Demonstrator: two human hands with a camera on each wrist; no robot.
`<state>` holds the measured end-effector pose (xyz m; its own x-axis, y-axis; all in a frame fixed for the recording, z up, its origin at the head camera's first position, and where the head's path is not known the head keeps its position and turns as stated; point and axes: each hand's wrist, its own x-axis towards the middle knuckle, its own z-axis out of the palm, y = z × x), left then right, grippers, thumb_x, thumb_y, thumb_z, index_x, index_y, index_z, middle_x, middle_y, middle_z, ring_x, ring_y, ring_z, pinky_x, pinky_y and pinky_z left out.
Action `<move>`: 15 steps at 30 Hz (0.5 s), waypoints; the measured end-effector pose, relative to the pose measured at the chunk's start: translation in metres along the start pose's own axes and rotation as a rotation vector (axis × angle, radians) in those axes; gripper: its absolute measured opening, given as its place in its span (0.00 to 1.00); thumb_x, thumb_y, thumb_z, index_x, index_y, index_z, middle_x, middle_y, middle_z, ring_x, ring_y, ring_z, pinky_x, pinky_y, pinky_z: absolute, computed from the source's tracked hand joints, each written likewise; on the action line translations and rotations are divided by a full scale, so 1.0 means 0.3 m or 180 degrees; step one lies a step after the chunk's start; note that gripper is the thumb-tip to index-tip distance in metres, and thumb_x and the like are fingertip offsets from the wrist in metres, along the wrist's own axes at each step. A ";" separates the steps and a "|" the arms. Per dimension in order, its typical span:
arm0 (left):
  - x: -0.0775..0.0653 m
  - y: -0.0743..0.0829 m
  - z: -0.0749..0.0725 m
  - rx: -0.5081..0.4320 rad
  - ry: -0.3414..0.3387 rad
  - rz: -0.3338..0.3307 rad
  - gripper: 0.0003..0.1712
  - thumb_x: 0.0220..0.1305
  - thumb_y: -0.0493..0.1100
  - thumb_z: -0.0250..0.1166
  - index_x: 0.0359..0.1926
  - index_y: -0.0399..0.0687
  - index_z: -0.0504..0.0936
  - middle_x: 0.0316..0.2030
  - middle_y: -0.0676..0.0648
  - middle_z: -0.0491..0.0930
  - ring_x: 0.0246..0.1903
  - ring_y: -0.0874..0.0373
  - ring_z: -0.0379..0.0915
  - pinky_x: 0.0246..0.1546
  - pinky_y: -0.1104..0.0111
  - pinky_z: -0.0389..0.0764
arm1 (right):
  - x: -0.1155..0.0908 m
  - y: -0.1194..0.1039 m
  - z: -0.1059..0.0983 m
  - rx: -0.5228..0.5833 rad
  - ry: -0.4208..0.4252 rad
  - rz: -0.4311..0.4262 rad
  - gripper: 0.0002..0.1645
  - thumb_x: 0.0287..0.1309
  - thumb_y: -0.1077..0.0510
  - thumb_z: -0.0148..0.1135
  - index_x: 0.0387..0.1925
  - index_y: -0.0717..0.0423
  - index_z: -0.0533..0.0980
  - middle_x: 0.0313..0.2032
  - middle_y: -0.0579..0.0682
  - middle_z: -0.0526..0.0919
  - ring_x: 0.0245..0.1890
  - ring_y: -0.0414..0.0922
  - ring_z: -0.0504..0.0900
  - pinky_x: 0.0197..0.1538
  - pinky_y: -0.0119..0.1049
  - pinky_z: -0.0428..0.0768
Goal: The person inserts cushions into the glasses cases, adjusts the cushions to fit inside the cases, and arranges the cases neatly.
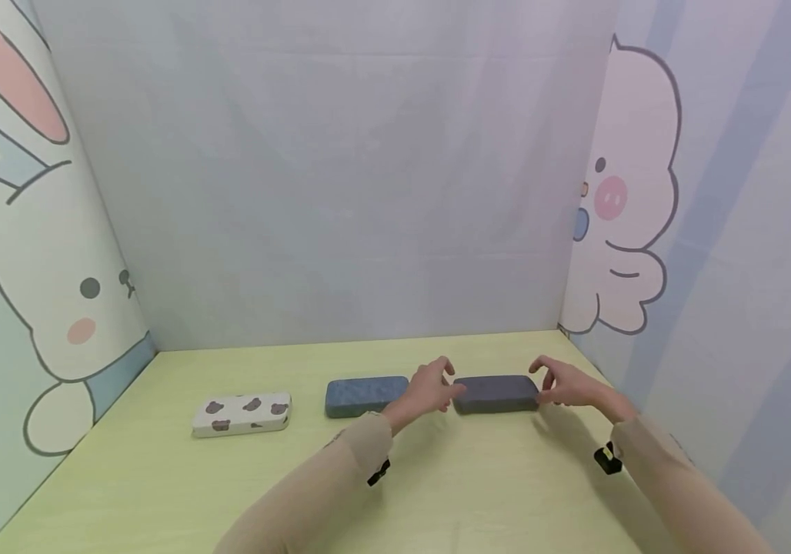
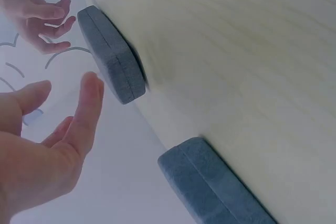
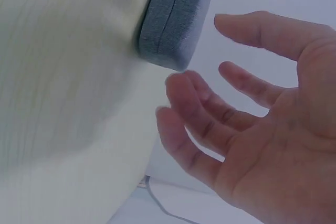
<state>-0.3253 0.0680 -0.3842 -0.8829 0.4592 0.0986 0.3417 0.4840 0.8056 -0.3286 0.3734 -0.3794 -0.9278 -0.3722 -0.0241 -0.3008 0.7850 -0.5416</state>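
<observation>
A dark grey, cloth-covered glasses case (image 1: pixel 495 394) lies on the table between my two hands. My left hand (image 1: pixel 430 387) hovers by its left end, thumb and fingers spread and loosely bent. At the other end, my right hand (image 1: pixel 567 382) has the same loose shape, with nothing in its grasp. In the right wrist view, the fingertips (image 3: pixel 184 90) come close to the case's end (image 3: pixel 170 30); whether they touch I cannot tell. A blue glasses case (image 1: pixel 361 396) lies left of the grey one, partly hidden behind my left hand and wrist.
Farther left on the pale yellow-green table (image 1: pixel 160 477) lies a white case (image 1: pixel 243 414) with brown bear prints. A plain pale curtain (image 1: pixel 340 192) stands along the back edge. Side panels with a cartoon rabbit (image 1: pixel 70 308) and a cartoon character (image 1: pixel 634 138) flank the table.
</observation>
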 end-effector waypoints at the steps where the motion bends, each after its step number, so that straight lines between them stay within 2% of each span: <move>1: -0.006 0.000 -0.009 0.0059 0.0044 0.0062 0.17 0.68 0.46 0.60 0.51 0.40 0.72 0.35 0.38 0.83 0.27 0.52 0.80 0.27 0.66 0.82 | -0.002 -0.011 -0.001 -0.0113 0.0079 -0.0038 0.30 0.51 0.60 0.67 0.54 0.64 0.67 0.30 0.52 0.77 0.24 0.42 0.74 0.26 0.33 0.74; 5: -0.031 0.001 -0.040 0.0327 0.0255 0.0314 0.15 0.70 0.46 0.57 0.49 0.39 0.75 0.35 0.42 0.82 0.28 0.57 0.76 0.26 0.68 0.76 | -0.003 -0.055 0.001 -0.0395 0.0290 -0.0145 0.26 0.51 0.57 0.68 0.50 0.62 0.69 0.29 0.52 0.76 0.24 0.41 0.71 0.28 0.32 0.71; 7: -0.044 0.002 -0.054 0.0416 0.0320 0.0405 0.15 0.71 0.46 0.56 0.49 0.38 0.75 0.35 0.42 0.82 0.30 0.55 0.77 0.27 0.68 0.77 | -0.001 -0.076 0.005 -0.0449 0.0347 -0.0169 0.25 0.53 0.56 0.68 0.50 0.62 0.70 0.31 0.53 0.76 0.24 0.41 0.70 0.28 0.32 0.71; 11: -0.073 0.006 -0.080 0.0653 0.0413 0.0508 0.16 0.73 0.46 0.53 0.51 0.40 0.75 0.42 0.41 0.82 0.40 0.50 0.79 0.37 0.62 0.81 | 0.004 -0.122 0.014 -0.0511 0.0488 -0.0242 0.24 0.58 0.51 0.66 0.50 0.60 0.71 0.32 0.52 0.78 0.24 0.39 0.72 0.28 0.32 0.72; 15: -0.105 0.012 -0.109 0.0803 0.0449 0.0596 0.19 0.73 0.47 0.52 0.55 0.40 0.75 0.50 0.38 0.81 0.51 0.45 0.78 0.48 0.54 0.81 | 0.016 -0.178 0.026 -0.0557 0.0755 -0.0360 0.23 0.61 0.47 0.63 0.48 0.60 0.74 0.31 0.50 0.80 0.26 0.38 0.74 0.29 0.32 0.74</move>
<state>-0.3068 0.0310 -0.3653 -0.8271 0.4584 0.3252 0.5554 0.5782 0.5977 -0.3152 0.3258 -0.3572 -0.9057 -0.3523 0.2359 -0.4194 0.8261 -0.3764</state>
